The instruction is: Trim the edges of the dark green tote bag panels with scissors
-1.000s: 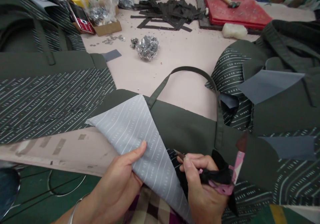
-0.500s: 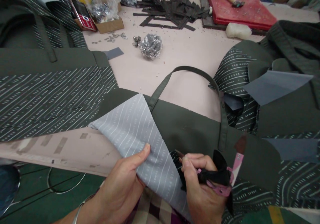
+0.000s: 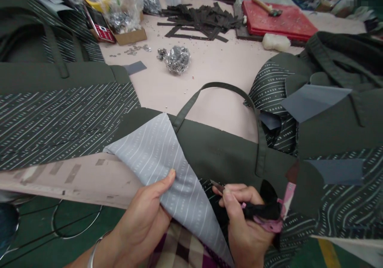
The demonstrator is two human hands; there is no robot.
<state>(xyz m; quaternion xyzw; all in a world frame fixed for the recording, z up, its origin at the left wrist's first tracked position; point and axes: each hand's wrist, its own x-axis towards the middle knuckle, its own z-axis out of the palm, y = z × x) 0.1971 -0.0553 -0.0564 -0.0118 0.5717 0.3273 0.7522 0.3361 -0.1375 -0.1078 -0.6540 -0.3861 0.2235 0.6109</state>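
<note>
While the pale table is stretching across the view, two piles of dark printed pieces are lying on it, the left pile at its left side and the right pile at its right side. Between them the dark bag is lying near the front edge, and its handle is arching away over the table. A grey flap with white lines is covering the left part of the bag, its corner pointing away from the person.

Farther back, a red board is resting at the right, and a heap of black strips is lying to its left. The left hand is holding the flap, its thumb pressing on top and its fingers going underneath. The right hand is closing around a pink and black tool, and its thumb and fingers are pinching a thin pointed tip just beside the flap's edge; whether this tip is belonging to the same tool, I cannot tell.

A hammer is lying on the board. A red phone is leaning near a small box, a shiny ball is sitting in front of the strips, and small metal discs are lying scattered near the box.
</note>
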